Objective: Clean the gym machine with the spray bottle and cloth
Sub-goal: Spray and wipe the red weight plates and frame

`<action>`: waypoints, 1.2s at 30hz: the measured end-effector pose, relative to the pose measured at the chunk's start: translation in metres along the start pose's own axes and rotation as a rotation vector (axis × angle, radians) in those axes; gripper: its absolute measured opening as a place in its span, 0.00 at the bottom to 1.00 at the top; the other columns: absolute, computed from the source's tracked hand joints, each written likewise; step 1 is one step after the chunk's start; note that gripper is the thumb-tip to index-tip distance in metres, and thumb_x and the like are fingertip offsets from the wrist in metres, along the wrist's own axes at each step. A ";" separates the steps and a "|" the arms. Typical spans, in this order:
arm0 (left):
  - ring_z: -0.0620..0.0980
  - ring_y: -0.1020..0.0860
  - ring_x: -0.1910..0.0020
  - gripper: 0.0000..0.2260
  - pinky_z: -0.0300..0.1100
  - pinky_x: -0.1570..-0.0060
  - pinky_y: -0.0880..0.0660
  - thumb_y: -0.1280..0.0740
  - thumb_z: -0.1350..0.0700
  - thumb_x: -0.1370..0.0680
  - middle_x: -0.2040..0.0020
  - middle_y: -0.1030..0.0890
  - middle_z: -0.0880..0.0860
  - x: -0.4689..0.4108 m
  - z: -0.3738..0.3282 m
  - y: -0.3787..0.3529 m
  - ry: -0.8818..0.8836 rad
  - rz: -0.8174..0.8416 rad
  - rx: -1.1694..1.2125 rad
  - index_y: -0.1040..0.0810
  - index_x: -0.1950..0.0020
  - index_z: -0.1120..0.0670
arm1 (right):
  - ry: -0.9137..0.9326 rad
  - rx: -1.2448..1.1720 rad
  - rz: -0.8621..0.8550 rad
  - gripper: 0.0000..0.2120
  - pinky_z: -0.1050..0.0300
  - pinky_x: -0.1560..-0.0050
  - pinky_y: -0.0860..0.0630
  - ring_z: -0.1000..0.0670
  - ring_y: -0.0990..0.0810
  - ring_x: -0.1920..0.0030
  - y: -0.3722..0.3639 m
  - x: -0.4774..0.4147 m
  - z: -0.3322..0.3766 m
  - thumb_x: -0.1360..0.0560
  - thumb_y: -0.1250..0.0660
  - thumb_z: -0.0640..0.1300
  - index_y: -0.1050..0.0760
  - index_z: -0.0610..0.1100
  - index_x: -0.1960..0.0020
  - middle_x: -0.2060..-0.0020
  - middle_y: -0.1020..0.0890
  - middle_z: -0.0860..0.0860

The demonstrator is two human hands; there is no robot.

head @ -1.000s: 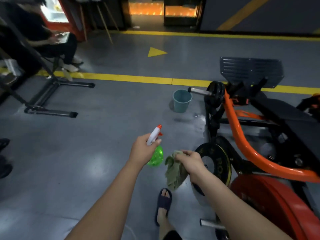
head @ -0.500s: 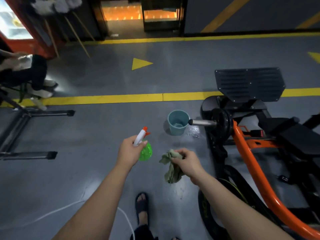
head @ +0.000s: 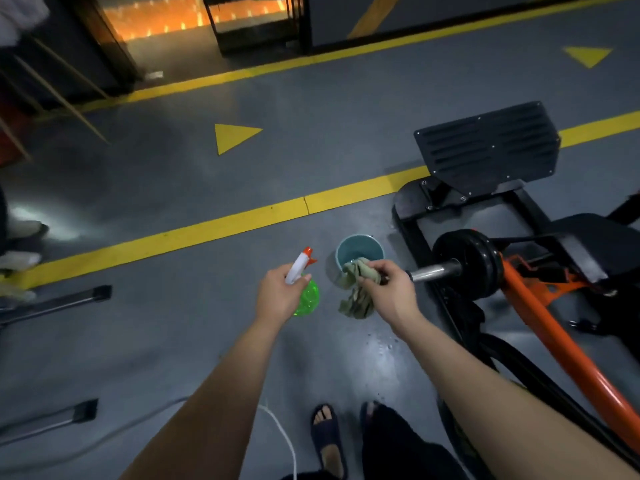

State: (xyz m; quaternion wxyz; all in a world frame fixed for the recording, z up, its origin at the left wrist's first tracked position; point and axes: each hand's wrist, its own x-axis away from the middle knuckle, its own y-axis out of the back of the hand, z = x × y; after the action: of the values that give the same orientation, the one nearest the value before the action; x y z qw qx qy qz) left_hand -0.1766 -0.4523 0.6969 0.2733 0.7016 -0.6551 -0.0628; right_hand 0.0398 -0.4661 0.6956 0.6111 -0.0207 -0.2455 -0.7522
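Bottle: the bottle has a green body, white head and orange nozzle; my left hand is wrapped round its neck, over the floor.
Cloth: the cloth is olive and crumpled, pinched in my right hand, hanging before the bucket.
Machine: the machine stands to my right, orange and black.
Floor: grey and glossy, with yellow lines.

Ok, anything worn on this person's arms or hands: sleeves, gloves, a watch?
No. The left forearm and right forearm are bare to the frame's lower edge, so no sleeve shows. The left hand and right hand are ungloved; no watch, bracelet or ring is visible.
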 end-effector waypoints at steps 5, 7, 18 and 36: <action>0.49 0.16 0.51 0.09 0.54 0.44 0.20 0.27 0.52 0.27 0.50 0.13 0.49 -0.078 0.002 0.005 0.044 0.018 0.031 0.14 0.49 0.41 | -0.028 0.063 -0.119 0.09 0.51 0.45 0.20 0.49 0.17 0.50 -0.016 -0.090 0.022 0.28 0.24 0.44 0.19 0.52 0.50 0.54 0.15 0.54; 0.47 0.17 0.51 0.09 0.51 0.45 0.21 0.26 0.56 0.24 0.50 0.13 0.49 -0.108 0.002 0.003 0.050 0.033 0.012 0.14 0.49 0.42 | -0.023 0.087 -0.133 0.09 0.54 0.45 0.22 0.49 0.17 0.48 -0.022 -0.125 0.027 0.27 0.25 0.44 0.19 0.51 0.48 0.53 0.15 0.53; 0.57 0.17 0.53 0.17 0.50 0.54 0.24 0.28 0.43 0.30 0.57 0.15 0.54 -0.271 -0.020 -0.009 0.066 0.167 -0.263 0.13 0.47 0.52 | -0.265 0.486 0.326 0.17 0.49 0.40 0.22 0.39 0.19 0.42 -0.070 -0.251 0.021 0.19 0.36 0.49 0.22 0.45 0.33 0.41 0.17 0.40; 0.56 0.19 0.38 0.22 0.47 0.43 0.24 0.29 0.47 0.25 0.40 0.16 0.53 -0.373 0.029 -0.114 -0.235 0.978 -0.622 0.23 0.31 0.42 | -0.755 -0.333 -0.146 0.12 0.46 0.66 0.15 0.42 0.14 0.62 -0.140 -0.298 0.003 0.20 0.39 0.48 0.21 0.42 0.53 0.56 0.15 0.40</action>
State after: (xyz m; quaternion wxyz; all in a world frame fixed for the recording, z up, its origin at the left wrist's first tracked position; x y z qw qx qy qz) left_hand -0.1382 -0.1060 0.5185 0.3890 0.1932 -0.8792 -0.1958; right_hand -0.0157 -0.1754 0.5517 0.4115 -0.3763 -0.3281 -0.7625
